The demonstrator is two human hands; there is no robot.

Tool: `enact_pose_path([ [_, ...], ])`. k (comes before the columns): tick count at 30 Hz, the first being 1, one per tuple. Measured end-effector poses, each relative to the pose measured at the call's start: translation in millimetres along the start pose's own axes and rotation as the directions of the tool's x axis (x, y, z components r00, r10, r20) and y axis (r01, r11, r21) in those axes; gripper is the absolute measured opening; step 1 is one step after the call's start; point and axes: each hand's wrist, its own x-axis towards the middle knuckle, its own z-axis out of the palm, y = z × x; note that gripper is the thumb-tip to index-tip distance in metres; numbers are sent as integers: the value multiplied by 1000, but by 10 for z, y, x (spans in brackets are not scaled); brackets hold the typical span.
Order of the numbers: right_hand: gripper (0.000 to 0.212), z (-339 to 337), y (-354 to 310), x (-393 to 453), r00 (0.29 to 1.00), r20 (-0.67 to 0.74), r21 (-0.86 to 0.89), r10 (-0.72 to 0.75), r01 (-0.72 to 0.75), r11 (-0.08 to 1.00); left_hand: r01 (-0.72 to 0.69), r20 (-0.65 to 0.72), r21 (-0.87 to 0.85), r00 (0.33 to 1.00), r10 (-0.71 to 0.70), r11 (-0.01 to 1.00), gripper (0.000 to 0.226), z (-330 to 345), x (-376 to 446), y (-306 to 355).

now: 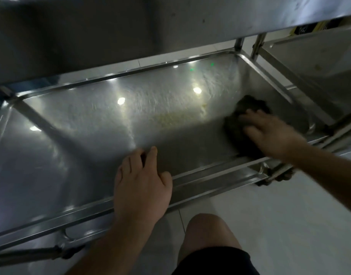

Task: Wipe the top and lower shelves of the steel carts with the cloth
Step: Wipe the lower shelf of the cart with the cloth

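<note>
Nearest to you, your knee (206, 233) is bent over the pale floor (290, 215), so you are crouched at the front of the cart.

Just beyond it your left hand (142, 185) lies over the front rim (210, 175) of the lower shelf (103, 124). Its fingers are loose and slightly spread, their tips resting on the steel inside the tray. It holds nothing and looks to be only bracing you.

Further in and to your right, your right hand (270, 132) presses down on the dark cloth (244, 120) with its fingers stretched forward over the top. They lie flat on the cloth and do not pinch it. The cloth sits at the right end of the shelf, close to the right wall and touching the steel floor. It is blurred, so its folds cannot be read.

The point to work from is this: the shelf's long axis runs left to right across you, and the cloth is at its far right end. Nearly all the unwiped length, I judge, lies to your left, including a yellowish smear (182, 118) near the middle. The stroke should therefore travel leftward along that axis. Your left hand lies across that path and may need to lift.

Farthest off, the top shelf (170, 20) overhangs the tray, and a second cart (313, 62) stands just beside the right end.
</note>
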Motion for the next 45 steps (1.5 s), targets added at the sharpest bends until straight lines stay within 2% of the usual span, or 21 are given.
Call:
enact_pose_path([
  [4,57,-497,563,787,938,-141,-3,315,-319,948,16,-8,-8,1000,-16,1000,73,-3,3,22],
  [7,64,-467,308,1255,913,-177,17,368,-371,928,24,-12,0,1000,-24,1000,72,35,14,24],
  [9,68,-264,-99,1449,945,-163,-25,283,-290,957,31,-18,2,999,-31,1000,72,52,20,22],
  [11,71,-7,-603,1476,986,-108,-48,126,-131,990,30,-24,2,999,-30,1000,70,57,15,16],
  [13,63,269,-1097,1369,997,-41,-64,-63,61,996,20,-33,-1,999,-20,1000,69,55,7,13],
  [16,52,604,-1646,1023,926,91,-74,-366,372,925,12,-20,-13,1000,-12,1000,71,38,16,12],
  [17,55,662,-1714,880,893,136,-70,-429,440,895,7,-23,-12,1000,-7,1000,71,32,13,15],
  [19,65,678,-1639,680,870,174,-45,-461,475,879,0,-29,-14,1000,0,1000,70,21,7,17],
  [22,60,510,-1220,583,927,85,-30,-366,370,929,-3,-15,-33,1000,2,999,68,22,9,7],
  [25,49,188,-585,526,993,-45,-16,-108,107,994,-7,-22,-50,1000,6,999,65,22,3,-15],
  [27,52,-26,-150,372,983,-134,-4,128,-130,992,-10,-24,-50,1000,9,999,65,21,-3,-11],
  [29,63,-163,45,172,932,-167,20,322,-323,946,-12,-23,-34,1000,11,999,65,20,6,8],
  [31,75,-161,-96,58,910,-152,34,385,-385,922,-7,-22,-22,1000,7,1000,66,10,9,14],
  [33,70,7,-457,-26,946,-132,12,295,-296,955,-9,-16,-31,1000,9,999,66,9,-3,3],
  [35,58,319,-868,-120,994,-84,-70,77,-83,994,-28,-1,-49,1000,28,998,64,6,-1,-12],
  [37,60,601,-1239,-236,986,11,-134,-168,168,977,-78,18,-107,997,81,991,61,-10,54,-77],
  [39,65,732,-1426,-329,950,92,-132,-299,309,942,-151,44,-174,986,161,973,55,-81,134,-233],
  [42,60,652,-1410,-352,944,124,-121,-306,320,940,-156,17,-123,987,159,980,54,-219,144,-705],
  [44,55,542,-1291,-323,976,55,-142,-211,217,966,-33,3,-101,999,33,994,55,-288,107,-1190],
  [45,53,462,-1211,-311,993,1,-126,-117,116,985,44,11,-107,999,-44,993,57,-314,63,-1456],
])
